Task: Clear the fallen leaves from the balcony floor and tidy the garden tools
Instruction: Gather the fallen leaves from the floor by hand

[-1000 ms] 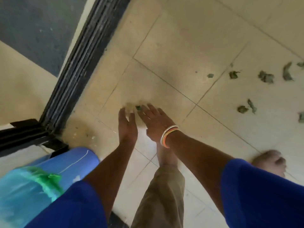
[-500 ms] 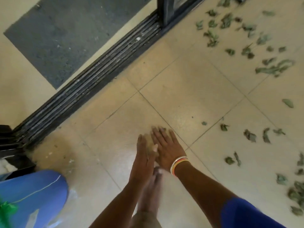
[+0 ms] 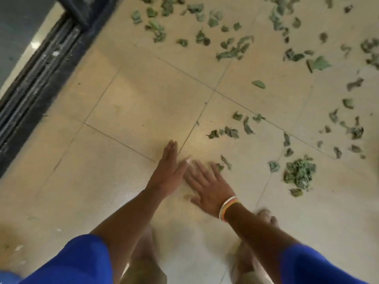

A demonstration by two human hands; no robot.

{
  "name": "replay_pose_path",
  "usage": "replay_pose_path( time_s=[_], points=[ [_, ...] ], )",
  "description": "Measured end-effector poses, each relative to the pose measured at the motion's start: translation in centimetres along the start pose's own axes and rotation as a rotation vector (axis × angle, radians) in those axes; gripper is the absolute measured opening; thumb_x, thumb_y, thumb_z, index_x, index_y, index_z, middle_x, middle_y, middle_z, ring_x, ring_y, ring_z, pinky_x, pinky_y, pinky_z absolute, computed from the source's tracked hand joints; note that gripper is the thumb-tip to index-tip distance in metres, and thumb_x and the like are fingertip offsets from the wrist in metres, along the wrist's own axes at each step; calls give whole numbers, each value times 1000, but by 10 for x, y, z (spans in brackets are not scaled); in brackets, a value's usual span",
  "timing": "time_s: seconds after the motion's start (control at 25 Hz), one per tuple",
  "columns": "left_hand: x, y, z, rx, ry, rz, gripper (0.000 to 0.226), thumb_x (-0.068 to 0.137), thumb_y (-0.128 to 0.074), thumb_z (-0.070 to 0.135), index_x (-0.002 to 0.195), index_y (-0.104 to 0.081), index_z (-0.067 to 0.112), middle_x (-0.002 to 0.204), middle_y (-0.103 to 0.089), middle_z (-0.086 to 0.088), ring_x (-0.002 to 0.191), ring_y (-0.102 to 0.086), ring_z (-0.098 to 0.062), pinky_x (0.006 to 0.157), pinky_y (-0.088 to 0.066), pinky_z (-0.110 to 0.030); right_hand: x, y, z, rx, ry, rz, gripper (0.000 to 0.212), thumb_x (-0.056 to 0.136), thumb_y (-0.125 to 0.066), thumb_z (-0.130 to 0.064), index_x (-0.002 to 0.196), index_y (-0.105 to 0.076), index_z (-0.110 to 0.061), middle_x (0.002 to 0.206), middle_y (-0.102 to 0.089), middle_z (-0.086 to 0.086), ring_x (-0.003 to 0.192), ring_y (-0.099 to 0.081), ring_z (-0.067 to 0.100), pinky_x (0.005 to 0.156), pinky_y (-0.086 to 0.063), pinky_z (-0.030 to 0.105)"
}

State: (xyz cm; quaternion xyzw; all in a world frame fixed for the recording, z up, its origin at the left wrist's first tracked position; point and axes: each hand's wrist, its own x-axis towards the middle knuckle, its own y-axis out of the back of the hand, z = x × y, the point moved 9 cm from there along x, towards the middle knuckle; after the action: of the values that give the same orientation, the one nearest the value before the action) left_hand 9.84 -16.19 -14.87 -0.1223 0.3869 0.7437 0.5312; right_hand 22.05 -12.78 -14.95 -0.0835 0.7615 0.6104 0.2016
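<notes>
While a dark metal sliding-door track (image 3: pixel 39 78) is running along the far left, the pale beige tiled balcony floor (image 3: pixel 143 103) is filling the rest of the view. Scattered dry green leaves (image 3: pixel 233 50) are lying across the far and right tiles, and a small heaped pile of green leaves (image 3: pixel 300 174) is sitting well right of the hands. The left hand (image 3: pixel 169 168) is reaching flat with fingers together, empty. The right hand (image 3: pixel 207 186), wearing striped bangles (image 3: pixel 228 207), is spreading its fingers over the floor, fingertips touching a small curled leaf (image 3: pixel 220 167), gripping nothing.
</notes>
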Motion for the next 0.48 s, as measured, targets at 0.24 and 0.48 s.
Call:
replay_pose_path(
  time_s=[0.24, 0.48],
  points=[
    [40, -16, 38, 253, -131, -1, 91, 86, -21, 68, 159, 0, 17, 167, 9, 0, 153, 8, -16, 125, -4, -37, 2, -15, 68, 23, -199, 45, 82, 94, -18, -70, 158, 1, -22, 166, 4, 2, 152, 5, 32, 117, -7, 64],
    [88, -20, 79, 183, -233, 115, 86, 94, -22, 67, 159, -2, 15, 167, 4, -3, 154, 4, -19, 124, -9, -37, 35, 32, 139, 66, -405, 157, 83, 94, -12, -69, 158, -4, -18, 165, 3, 8, 151, 7, 34, 116, -1, 65]
  ],
)
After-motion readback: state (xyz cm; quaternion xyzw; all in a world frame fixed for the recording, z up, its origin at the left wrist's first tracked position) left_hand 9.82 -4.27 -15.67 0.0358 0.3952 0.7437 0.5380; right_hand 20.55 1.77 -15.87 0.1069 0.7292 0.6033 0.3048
